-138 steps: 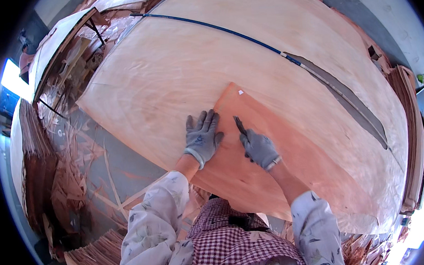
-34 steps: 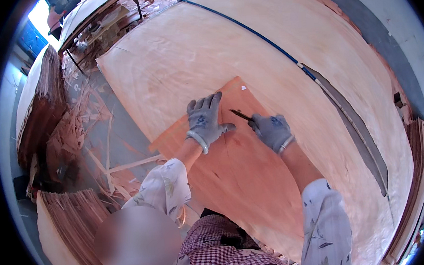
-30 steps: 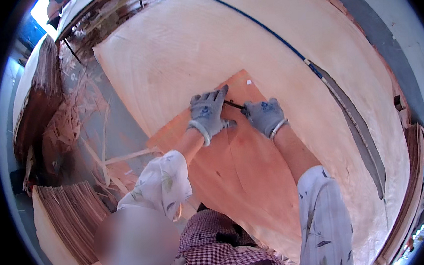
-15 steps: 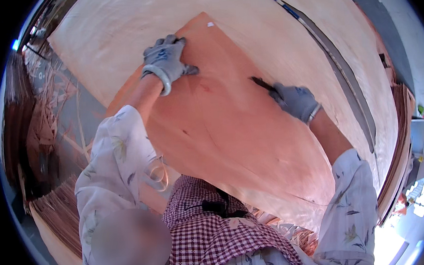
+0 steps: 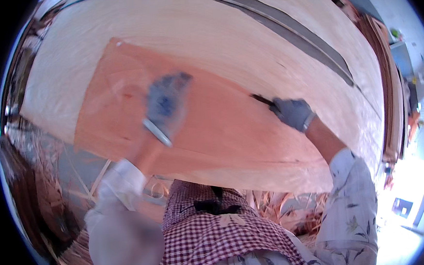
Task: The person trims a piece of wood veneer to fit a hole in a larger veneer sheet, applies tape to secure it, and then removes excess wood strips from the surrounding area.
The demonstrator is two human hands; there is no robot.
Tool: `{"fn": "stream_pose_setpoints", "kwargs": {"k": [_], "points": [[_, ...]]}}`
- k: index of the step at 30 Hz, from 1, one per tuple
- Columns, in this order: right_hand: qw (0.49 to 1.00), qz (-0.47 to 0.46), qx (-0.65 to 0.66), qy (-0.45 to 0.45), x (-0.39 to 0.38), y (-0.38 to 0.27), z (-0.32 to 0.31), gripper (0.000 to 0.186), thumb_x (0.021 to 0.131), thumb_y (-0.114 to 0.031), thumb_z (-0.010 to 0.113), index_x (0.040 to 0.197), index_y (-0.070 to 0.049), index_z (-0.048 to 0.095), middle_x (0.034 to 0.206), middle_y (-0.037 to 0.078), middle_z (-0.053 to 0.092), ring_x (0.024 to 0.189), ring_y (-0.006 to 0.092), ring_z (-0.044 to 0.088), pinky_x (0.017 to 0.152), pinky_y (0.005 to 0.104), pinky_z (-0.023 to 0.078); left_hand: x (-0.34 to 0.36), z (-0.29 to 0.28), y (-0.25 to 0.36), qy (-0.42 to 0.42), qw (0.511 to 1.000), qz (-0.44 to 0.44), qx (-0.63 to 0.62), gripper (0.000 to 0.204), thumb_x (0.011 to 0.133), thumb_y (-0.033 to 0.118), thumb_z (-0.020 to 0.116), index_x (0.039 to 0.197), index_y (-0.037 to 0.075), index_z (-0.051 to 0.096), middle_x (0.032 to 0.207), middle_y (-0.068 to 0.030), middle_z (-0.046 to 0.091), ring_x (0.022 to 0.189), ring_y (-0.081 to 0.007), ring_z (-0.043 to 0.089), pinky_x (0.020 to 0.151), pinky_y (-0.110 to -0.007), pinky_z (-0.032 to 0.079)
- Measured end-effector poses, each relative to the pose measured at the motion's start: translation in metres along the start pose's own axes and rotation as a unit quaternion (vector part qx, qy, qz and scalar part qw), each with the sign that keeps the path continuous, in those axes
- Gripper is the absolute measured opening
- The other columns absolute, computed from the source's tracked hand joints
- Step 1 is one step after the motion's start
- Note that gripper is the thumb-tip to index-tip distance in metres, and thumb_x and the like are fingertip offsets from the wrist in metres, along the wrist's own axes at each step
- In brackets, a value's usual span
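A reddish veneer sheet (image 5: 211,127) lies on a large pale veneer sheet (image 5: 89,28), with a small white tag at its far left corner. My left hand (image 5: 166,99), in a grey glove, is over the middle-left of the reddish sheet; motion smears its fingers, so whether it touches is unclear. My right hand (image 5: 293,113), also gloved, grips a dark knife-like tool (image 5: 261,98), its blade pointing left near the reddish sheet's far edge. A long dark gap (image 5: 303,39) in the pale sheet, with a rod along it, lies beyond.
Stacks of veneer stand at the left (image 5: 18,178) and right (image 5: 372,50). Pink scraps (image 5: 279,206) lie below the near edge and on the grey floor at left. A white wall and bright opening are at the right rim.
The view has turned. The reddish sheet now lies more crosswise, its tagged corner farther left. My left hand has moved down and right from the upper edge; the knife stays in my right hand.
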State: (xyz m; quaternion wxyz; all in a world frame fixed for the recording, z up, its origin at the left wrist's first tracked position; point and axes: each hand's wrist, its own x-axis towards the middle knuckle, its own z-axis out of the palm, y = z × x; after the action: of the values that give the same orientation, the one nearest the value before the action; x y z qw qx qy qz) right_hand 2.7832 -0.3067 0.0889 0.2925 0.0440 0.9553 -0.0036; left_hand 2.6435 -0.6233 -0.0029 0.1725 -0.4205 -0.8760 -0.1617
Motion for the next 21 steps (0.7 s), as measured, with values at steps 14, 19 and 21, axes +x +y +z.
{"fn": "stream_pose_setpoints", "kwargs": {"k": [14, 19, 21], "points": [[0.995, 0.093, 0.023, 0.018, -0.121, 0.124, 0.109, 0.024, 0.093, -0.031, 0.041, 0.103, -0.011, 0.052, 0.08, 0.01, 0.067, 0.075, 0.0286, 0.065, 0.072, 0.0442, 0.04, 0.006, 0.008, 0.158, -0.127, 0.992, -0.02, -0.017, 0.06, 0.073, 0.044, 0.064, 0.125, 0.017, 0.052, 0.126, -0.0051, 0.05, 0.105, -0.0325, 0.048, 0.085, -0.047, 0.037], [0.978, 0.197, 0.042, 0.045, -0.216, 0.174, 0.188, 0.02, 0.092, -0.03, 0.044, 0.099, -0.013, 0.052, 0.073, 0.01, 0.065, 0.072, 0.0303, 0.064, 0.073, 0.0468, 0.04, 0.009, 0.01, 0.166, -0.129, 0.991, -0.018, -0.01, 0.06, 0.072, 0.042, 0.066, 0.125, 0.017, 0.052, 0.127, -0.0051, 0.05, 0.106, -0.0338, 0.047, 0.09, -0.047, 0.035], [0.967, 0.246, 0.059, 0.025, -0.246, 0.178, 0.205, 0.019, 0.091, -0.031, 0.045, 0.098, -0.014, 0.052, 0.072, 0.012, 0.064, 0.071, 0.0313, 0.064, 0.074, 0.0482, 0.04, 0.009, 0.01, 0.167, -0.12, 0.993, -0.013, -0.009, 0.06, 0.072, 0.041, 0.067, 0.125, 0.017, 0.052, 0.127, -0.0053, 0.05, 0.107, -0.034, 0.046, 0.09, -0.047, 0.035]]}}
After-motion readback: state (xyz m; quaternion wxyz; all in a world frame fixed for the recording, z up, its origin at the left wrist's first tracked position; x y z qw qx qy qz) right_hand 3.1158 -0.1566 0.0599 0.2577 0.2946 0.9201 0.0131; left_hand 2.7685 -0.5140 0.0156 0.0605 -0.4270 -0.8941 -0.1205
